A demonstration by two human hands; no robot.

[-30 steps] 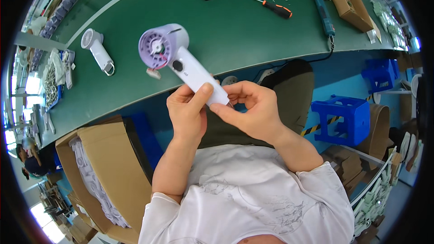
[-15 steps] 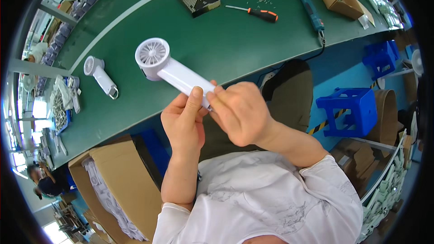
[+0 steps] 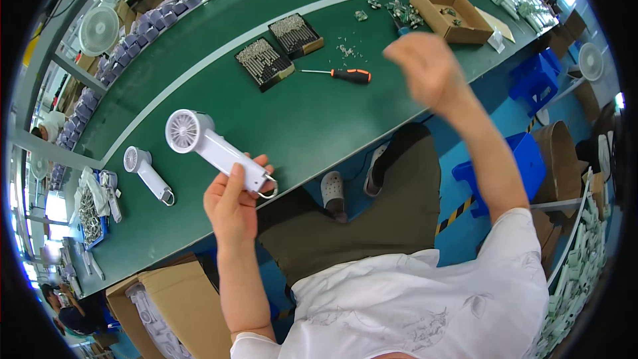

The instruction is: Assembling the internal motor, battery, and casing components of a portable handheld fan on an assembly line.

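Note:
My left hand (image 3: 232,203) grips a white handheld fan (image 3: 222,156) by the lower end of its handle, thumb on top. The round grille points up and left over the table, and a metal loop (image 3: 268,187) hangs out at the handle's end. My right hand (image 3: 428,70), fingers curled down, is at the teal electric screwdriver (image 3: 402,26) on the right of the table. It covers most of that tool; only the front part shows beyond the fingers. A second white handheld fan (image 3: 147,174) lies on the table to the left.
On the green table (image 3: 319,133) lie two black trays of screws (image 3: 264,63), loose screws (image 3: 345,50), an orange-black screwdriver (image 3: 349,76) and a cardboard box (image 3: 452,20). A blue bin (image 3: 93,223) of metal loops stands left. An open carton (image 3: 179,292) is beside my left arm.
My right hand has left the fan's handle end and moved far right to the electric screwdriver. The metal loop now shows. My left hand still holds the fan. The view has shifted.

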